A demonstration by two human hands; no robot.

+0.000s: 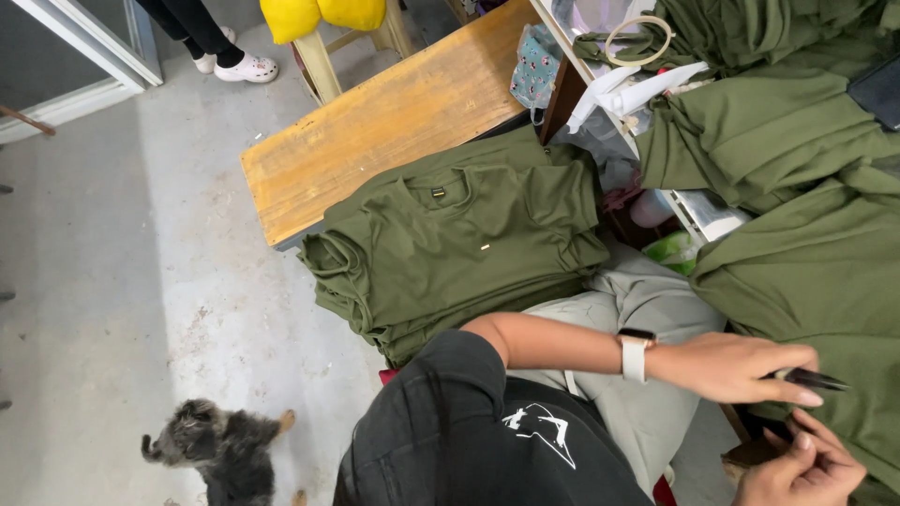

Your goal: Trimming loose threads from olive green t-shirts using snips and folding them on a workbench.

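Concrete floor (112, 281), cluttered sewing corner. Left hand (736, 367), watch on wrist, pinches a small dark tool (814, 379), tip pointing right at the olive garment (825, 281) draped just beyond it. Right hand (802, 468) sits below, fingers curled at the same cloth's edge; whether it grips anything I cannot tell. Garment lies right of both hands, left hand nearer. Stack of folded olive shirts (459, 239) rests on the wooden table (375, 131), up-left. Small dark dog (216, 445) on floor.
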